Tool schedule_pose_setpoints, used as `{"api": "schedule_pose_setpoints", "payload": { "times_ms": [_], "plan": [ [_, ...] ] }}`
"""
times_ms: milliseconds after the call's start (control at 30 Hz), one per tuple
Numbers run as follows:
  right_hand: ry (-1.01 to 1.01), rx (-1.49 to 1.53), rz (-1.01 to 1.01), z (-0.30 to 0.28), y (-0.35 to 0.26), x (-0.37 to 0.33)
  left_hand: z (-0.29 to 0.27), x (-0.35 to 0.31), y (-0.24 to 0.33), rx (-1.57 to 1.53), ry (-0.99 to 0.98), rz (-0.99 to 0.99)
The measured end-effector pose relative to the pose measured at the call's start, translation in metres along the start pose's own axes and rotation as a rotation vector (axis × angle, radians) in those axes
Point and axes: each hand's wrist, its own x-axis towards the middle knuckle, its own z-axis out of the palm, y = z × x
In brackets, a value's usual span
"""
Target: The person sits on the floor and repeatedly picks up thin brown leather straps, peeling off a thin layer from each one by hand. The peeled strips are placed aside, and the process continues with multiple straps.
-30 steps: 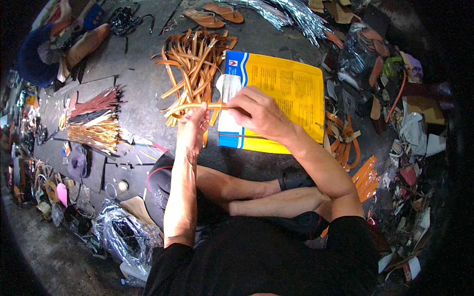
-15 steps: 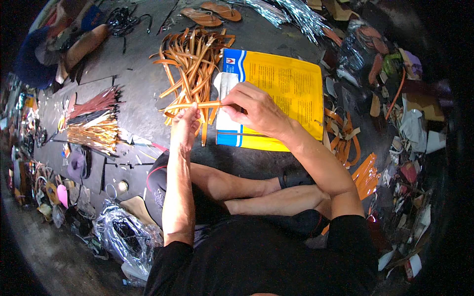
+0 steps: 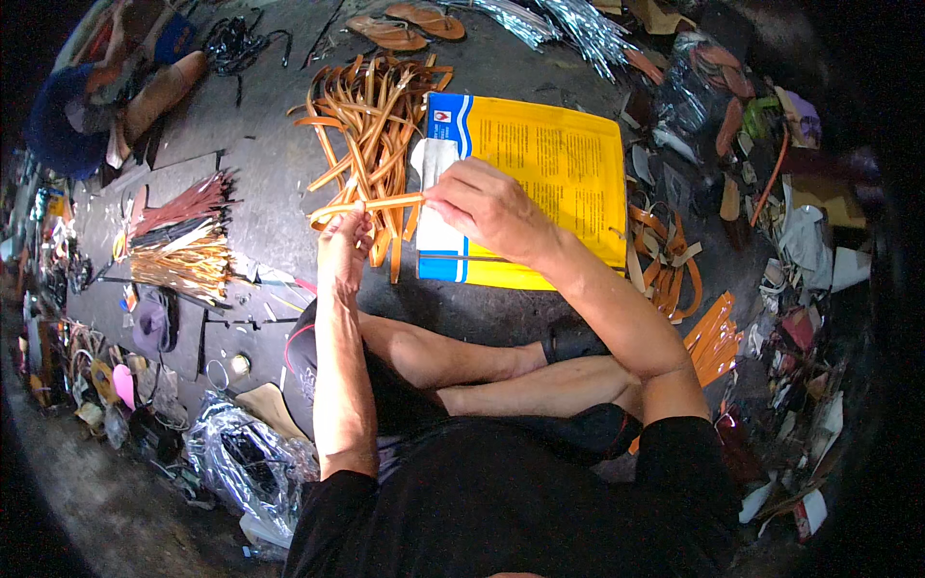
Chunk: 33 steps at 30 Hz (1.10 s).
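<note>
A narrow orange-brown strap (image 3: 393, 201) is stretched between my two hands, just above the floor. My left hand (image 3: 344, 241) pinches it near its left part, where the strap bends back in a loop. The strap's right end is gripped between the fingertips of my right hand (image 3: 487, 204). Beneath and beyond my left hand lies a loose heap of similar straps (image 3: 371, 125). My right hand is over the left part of a flat yellow sheet with a blue and white edge (image 3: 549, 183). A thin dark rod (image 3: 482, 257) lies across that sheet's near side.
Bundles of reddish and tan strips (image 3: 183, 241) lie at left. A pair of sandals (image 3: 390, 32) and silvery strips (image 3: 588, 39) are at the far side. Orange strips (image 3: 713, 337) and scraps lie at right. Clear plastic (image 3: 246, 462) sits near left. Another person's leg (image 3: 164, 101) shows far left.
Both hands have shifted slightly left with the strap, which now slants up more toward the right hand. The whole view has also shifted a little.
</note>
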Motion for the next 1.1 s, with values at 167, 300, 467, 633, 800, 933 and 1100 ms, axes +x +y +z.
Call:
{"api": "schedule_pose_setpoints", "payload": {
  "times_ms": [167,300,467,633,800,933,1100],
  "plan": [
    [-0.144,-0.291,0.085,-0.007,-0.029,-0.019,0.003,0.002,0.012,-0.137,-0.023,-0.097],
    [-0.108,-0.206,0.160,-0.014,-0.042,-0.032,0.001,0.012,0.078,0.057,-0.155,0.130],
    [0.200,-0.146,0.299,-0.086,-0.055,-0.082,0.068,-0.021,0.146,0.242,-0.433,0.366],
    [0.634,-0.296,0.716,-0.201,0.024,-0.181,0.039,-0.021,0.105,1.003,-0.097,0.566],
    [0.108,-0.230,1.107,-0.164,0.121,-0.290,0.038,-0.056,0.052,0.707,-0.215,0.433],
    [0.368,-0.782,0.846,-0.097,0.150,-0.306,0.071,-0.074,0.036,0.632,-0.211,0.449],
    [0.275,-0.498,1.116,-0.092,0.170,-0.272,0.100,-0.099,0.054,0.617,-0.228,0.505]
  ]
}}
